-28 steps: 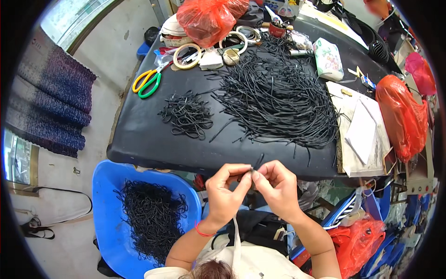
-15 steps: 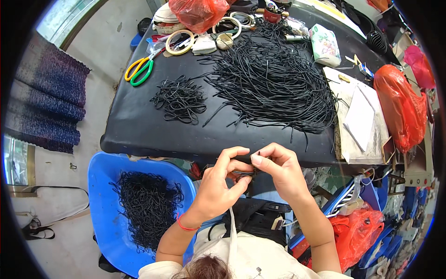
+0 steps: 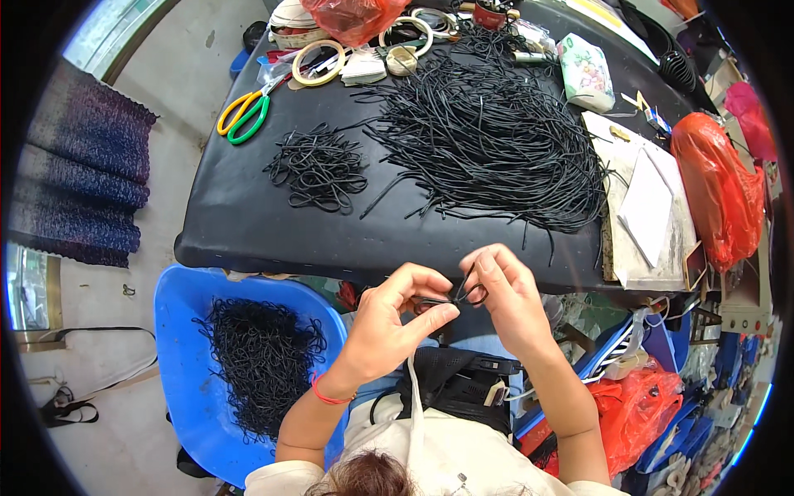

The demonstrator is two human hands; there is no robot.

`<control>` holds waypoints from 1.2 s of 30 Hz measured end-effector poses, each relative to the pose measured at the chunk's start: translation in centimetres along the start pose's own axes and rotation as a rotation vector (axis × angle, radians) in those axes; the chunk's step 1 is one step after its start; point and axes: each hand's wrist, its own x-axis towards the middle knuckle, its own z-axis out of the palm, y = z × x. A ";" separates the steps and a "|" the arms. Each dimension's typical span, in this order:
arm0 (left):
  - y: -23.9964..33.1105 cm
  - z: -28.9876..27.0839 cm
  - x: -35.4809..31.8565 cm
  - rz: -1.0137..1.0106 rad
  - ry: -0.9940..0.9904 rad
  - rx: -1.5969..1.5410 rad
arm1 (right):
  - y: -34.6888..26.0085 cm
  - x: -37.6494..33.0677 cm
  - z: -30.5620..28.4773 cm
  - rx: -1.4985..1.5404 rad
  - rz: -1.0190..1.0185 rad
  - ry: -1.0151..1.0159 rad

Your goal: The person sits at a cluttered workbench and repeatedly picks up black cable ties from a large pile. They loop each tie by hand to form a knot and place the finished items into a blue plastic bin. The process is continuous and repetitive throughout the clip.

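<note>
Between my two hands, just off the table's near edge, a thin black cord (image 3: 474,291) is bent into loops. My left hand (image 3: 397,318) is closed, thumb against the curled fingers, pinching the cord. Thumb and fingers of my right hand (image 3: 506,298) are also closed on the cord, where a small loop shows. On the black table (image 3: 240,223) ahead lies a large pile of loose black cords (image 3: 496,153). Left of it sits a smaller heap of looped cords (image 3: 318,169). A blue tub (image 3: 178,364) at my left holds many looped black cords (image 3: 265,364).
Scissors (image 3: 244,116) with yellow and green handles lie at the table's left edge, near tape rolls (image 3: 318,64). On the right are a board (image 3: 616,248) with white paper (image 3: 648,207), a tissue pack (image 3: 585,74) and a red plastic bag (image 3: 718,190). Another red bag (image 3: 637,422) is below.
My right hand has shifted slightly right and away from the left, and a loop of cord now shows between them. My left hand stays nearly in place. The view has shifted slightly.
</note>
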 end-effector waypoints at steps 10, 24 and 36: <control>-0.1 -0.2 -0.2 -0.260 -0.167 -0.309 | 1.0 -0.3 0.3 -0.133 -0.247 -0.067; -1.2 2.0 -1.2 -0.086 0.014 -0.184 | 0.6 0.4 0.1 -0.006 -0.206 0.112; -1.5 0.1 0.6 -0.061 0.048 -0.229 | 0.7 0.1 0.0 -0.023 -0.121 -0.071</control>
